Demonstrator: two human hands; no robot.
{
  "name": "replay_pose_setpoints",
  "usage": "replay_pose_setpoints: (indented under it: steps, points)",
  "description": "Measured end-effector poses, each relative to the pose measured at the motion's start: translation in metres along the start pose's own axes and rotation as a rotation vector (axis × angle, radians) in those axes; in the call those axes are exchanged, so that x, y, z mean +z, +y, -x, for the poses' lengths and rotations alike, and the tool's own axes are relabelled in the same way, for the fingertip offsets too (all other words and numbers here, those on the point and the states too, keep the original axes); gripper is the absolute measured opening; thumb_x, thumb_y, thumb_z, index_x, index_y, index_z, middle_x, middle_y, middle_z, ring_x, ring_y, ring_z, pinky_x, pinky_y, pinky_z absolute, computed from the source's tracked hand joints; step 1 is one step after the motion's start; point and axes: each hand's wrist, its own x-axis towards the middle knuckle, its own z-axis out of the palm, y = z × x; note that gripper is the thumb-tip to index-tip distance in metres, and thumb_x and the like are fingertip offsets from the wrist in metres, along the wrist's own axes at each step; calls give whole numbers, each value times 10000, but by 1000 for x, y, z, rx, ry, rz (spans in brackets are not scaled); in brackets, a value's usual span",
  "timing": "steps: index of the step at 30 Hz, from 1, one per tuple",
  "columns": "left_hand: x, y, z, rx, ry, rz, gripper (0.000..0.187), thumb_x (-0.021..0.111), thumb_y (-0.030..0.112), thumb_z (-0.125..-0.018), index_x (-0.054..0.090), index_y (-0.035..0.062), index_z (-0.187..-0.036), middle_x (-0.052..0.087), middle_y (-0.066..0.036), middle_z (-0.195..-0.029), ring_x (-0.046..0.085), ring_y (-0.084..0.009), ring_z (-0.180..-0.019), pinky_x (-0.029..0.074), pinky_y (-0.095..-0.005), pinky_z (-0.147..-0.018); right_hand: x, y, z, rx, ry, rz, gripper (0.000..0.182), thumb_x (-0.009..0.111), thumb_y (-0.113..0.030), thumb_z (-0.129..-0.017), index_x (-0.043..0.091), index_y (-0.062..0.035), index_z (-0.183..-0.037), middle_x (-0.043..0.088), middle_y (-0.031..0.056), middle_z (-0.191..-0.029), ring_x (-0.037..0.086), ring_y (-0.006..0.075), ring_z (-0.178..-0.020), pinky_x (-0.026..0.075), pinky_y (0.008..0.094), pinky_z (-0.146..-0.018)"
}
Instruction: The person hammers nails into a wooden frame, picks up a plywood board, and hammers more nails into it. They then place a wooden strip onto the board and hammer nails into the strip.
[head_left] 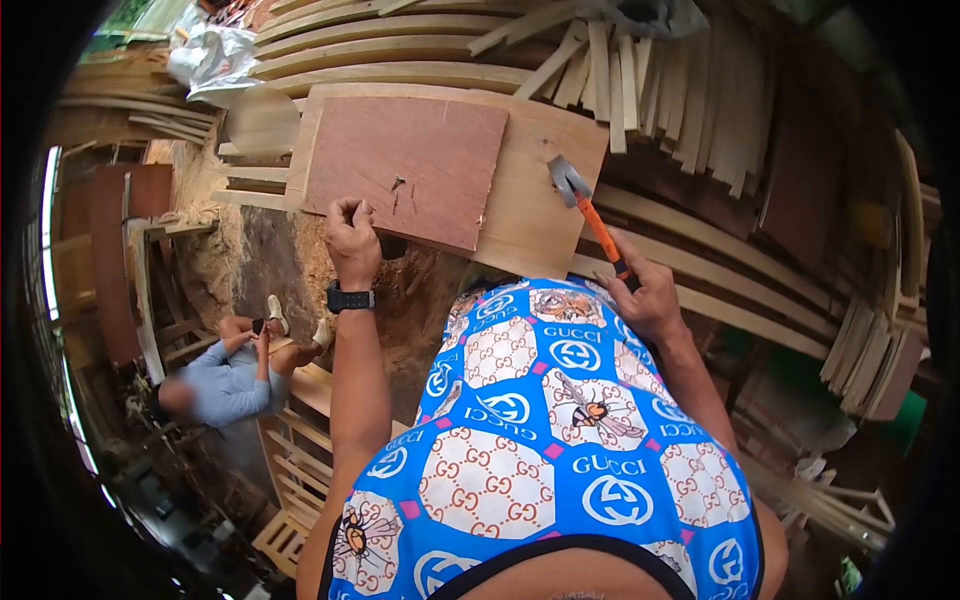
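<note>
My right hand (650, 297) is wrapped around the handle of a hammer (598, 226) with an orange and black grip. Its metal head lies over a light plywood sheet (545, 225). On that sheet rests a smaller reddish-brown board (420, 140). Several nails (399, 184) lie loose near the middle of the reddish board. My left hand (352, 240), with a black watch on the wrist, is at the board's near left edge. Its thumb and fingers are pinched together; I cannot tell what is between them.
Long wooden slats (400, 50) are stacked behind the boards, and more strips (640, 85) lean at the upper right. A person (235, 380) in a light blue shirt sits at the lower left, near a slatted wooden frame (300, 460). Sawdust (310, 240) covers the ground.
</note>
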Motion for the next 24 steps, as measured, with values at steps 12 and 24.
replay_pose_setpoints:
  steps: [12, 24]
  points:
    - [12, 62, 14, -317, -182, 597, 204, 728, 81, -943, 740, -77, -1072, 751, -80, -832, 698, -102, -736, 583, -267, -661, -20, 5, -45, -298, -160, 333, 706, 737, 59, -771, 613, -100, -1448, 637, 122, -839, 620, 270, -697, 503, 393, -651]
    - [-6, 56, 73, -399, -187, 710, 174, 711, 94, -968, 722, -56, -1055, 742, -86, -888, 714, -121, -742, 606, -279, -668, -19, 27, -74, -249, -234, 223, 484, 749, -103, -920, 638, -8, -1381, 632, 98, -842, 604, 205, -730, 516, 366, -696]
